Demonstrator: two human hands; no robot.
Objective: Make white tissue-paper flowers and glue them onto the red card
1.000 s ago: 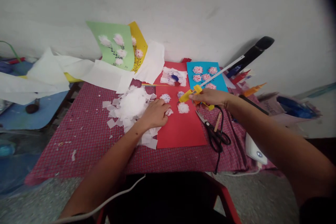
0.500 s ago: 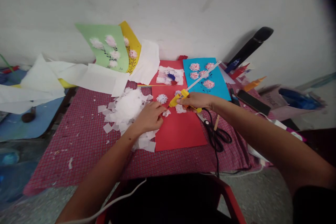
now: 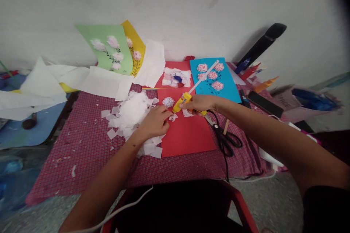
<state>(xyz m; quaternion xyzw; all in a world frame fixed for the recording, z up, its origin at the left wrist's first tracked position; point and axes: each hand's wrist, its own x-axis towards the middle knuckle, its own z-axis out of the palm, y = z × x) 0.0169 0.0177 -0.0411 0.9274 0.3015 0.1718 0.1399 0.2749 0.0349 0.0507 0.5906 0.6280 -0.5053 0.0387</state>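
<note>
Open room across the red sheet's [image 3: 188, 140] lower part, paper pile [image 3: 133, 109] blocking left, scissors [image 3: 219, 131] right, glue gun [image 3: 182, 102] above

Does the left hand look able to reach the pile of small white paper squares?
Probably yes: the left hand is at the edge of the pile of white paper squares, with nothing visible blocking it.

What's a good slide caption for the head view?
Right hand holds a yellow glue gun over red paper, left hand at a small paper flower.

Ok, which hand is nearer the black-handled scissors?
Right. The right hand, holding the yellow glue gun, is beyond and left of the black-handled scissors; the left hand is farther left, partly over the red paper.
</note>
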